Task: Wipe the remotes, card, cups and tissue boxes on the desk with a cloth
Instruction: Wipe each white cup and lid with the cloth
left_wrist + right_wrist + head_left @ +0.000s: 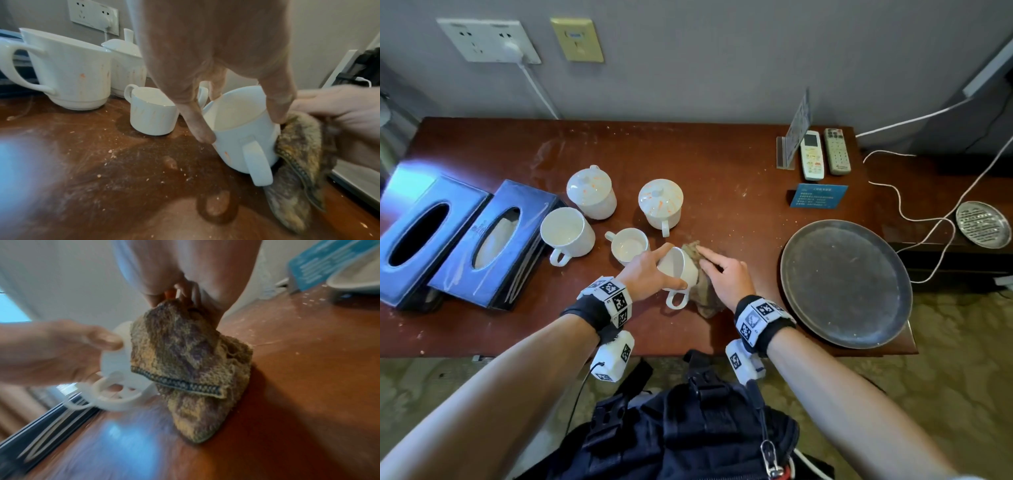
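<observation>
L. hand (645, 272) tilts a small white glazed ceramic cup (681, 269), faint orange streak by its handle, at centre-front of the dusty red-brown wooden worktop (482, 329), grip clamped on the rim w/ thumb & fingers. R. hand (726, 274) presses a mottled brown-yellow terry cloth (705, 294) against the cup's side, fingers straight.

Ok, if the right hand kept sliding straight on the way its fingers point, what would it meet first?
The right hand presses the cloth against the tilted cup, fingers pointing up-left. Beyond the cup, the small open cup probably comes next, though depth is unclear.
</observation>
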